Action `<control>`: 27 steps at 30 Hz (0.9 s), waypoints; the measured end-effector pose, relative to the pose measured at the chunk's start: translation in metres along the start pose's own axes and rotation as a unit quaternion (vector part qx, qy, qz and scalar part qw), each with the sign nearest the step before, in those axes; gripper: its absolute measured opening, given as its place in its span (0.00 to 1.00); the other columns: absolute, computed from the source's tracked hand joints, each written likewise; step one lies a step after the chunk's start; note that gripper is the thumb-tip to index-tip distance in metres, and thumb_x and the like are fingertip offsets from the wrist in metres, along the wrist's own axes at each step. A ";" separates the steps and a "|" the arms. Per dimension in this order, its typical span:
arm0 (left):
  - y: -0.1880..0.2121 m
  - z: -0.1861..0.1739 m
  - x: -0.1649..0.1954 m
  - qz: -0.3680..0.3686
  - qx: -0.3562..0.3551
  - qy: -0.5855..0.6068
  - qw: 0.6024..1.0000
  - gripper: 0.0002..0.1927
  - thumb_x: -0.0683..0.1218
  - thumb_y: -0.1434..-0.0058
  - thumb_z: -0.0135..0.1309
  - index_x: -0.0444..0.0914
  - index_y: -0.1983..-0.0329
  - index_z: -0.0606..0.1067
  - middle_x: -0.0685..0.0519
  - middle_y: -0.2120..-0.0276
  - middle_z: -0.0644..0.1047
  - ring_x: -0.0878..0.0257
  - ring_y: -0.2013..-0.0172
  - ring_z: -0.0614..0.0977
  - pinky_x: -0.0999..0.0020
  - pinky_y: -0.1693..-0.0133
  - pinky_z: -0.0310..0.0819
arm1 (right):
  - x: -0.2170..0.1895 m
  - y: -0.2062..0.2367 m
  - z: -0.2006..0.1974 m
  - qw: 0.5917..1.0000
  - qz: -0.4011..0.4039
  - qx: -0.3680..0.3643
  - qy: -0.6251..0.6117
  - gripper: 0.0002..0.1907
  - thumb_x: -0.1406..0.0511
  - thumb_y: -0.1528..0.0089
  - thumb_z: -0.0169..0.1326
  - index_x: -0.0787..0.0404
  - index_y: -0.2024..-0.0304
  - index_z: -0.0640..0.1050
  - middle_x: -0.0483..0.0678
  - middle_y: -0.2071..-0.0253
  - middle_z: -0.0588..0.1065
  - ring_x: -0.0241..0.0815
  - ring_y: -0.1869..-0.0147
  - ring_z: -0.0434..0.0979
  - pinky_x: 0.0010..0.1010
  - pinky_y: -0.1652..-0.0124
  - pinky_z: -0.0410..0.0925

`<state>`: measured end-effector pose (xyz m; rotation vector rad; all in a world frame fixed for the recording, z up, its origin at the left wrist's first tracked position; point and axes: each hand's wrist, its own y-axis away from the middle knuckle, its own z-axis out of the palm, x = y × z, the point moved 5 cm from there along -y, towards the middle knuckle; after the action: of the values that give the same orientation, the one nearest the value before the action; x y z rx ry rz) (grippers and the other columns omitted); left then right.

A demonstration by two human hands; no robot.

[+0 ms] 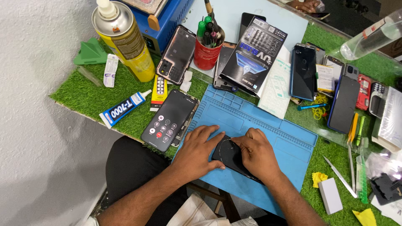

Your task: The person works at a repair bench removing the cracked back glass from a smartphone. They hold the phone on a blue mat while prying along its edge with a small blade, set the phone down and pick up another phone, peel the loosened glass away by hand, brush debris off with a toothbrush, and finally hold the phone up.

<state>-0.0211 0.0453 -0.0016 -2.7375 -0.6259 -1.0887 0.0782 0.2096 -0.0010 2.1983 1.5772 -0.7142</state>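
- The left hand [200,151] is lying flat, fingers spread, pressing on a dark phone [230,157].
- The right hand [257,152] is resting on the phone too, fingers curled together.
- The phone is lying on the blue mat [268,129].
- A lit phone [168,120] is sitting just left of the mat.

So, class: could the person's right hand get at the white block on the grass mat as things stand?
Probably yes: the right hand rests on the dark phone, and only bare blue mat and grass separate it from the white block.
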 end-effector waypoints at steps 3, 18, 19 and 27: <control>0.001 -0.003 0.004 0.004 0.012 0.008 1.000 0.49 0.60 0.56 0.71 0.37 0.33 0.68 0.46 0.33 0.64 0.47 0.33 0.61 0.46 0.35 0.53 | 0.000 -0.008 -0.006 0.998 0.044 -0.024 -0.031 0.17 0.78 0.46 0.53 0.59 0.61 0.86 0.52 0.71 0.71 0.48 0.61 0.75 0.37 0.60 0.70; 0.002 -0.007 0.007 0.005 0.016 0.013 1.000 0.49 0.60 0.56 0.71 0.37 0.33 0.68 0.45 0.33 0.64 0.47 0.34 0.62 0.45 0.37 0.55 | 0.031 -0.043 0.008 0.933 0.245 -0.228 -0.134 0.07 0.72 0.43 0.61 0.62 0.62 0.86 0.47 0.67 0.84 0.35 0.63 0.83 0.28 0.61 0.75; 0.002 -0.007 0.007 0.006 0.018 0.014 1.000 0.49 0.60 0.56 0.71 0.37 0.33 0.68 0.45 0.33 0.64 0.47 0.34 0.62 0.45 0.37 0.55 | 0.031 -0.042 0.009 0.930 0.254 -0.227 -0.142 0.06 0.72 0.42 0.61 0.63 0.62 0.86 0.48 0.67 0.84 0.36 0.63 0.83 0.28 0.61 0.75; 0.003 -0.008 0.008 0.015 0.020 0.011 1.000 0.48 0.59 0.56 0.72 0.40 0.33 0.69 0.45 0.33 0.64 0.46 0.33 0.62 0.44 0.36 0.54 | 0.030 -0.040 0.008 0.912 0.275 -0.219 -0.211 0.07 0.71 0.42 0.62 0.65 0.62 0.86 0.47 0.68 0.83 0.35 0.64 0.81 0.28 0.61 0.74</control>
<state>-0.0196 0.0433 0.0095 -2.6877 -0.5962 -1.0862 0.0461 0.2416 -0.0242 1.8480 0.7522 -0.5395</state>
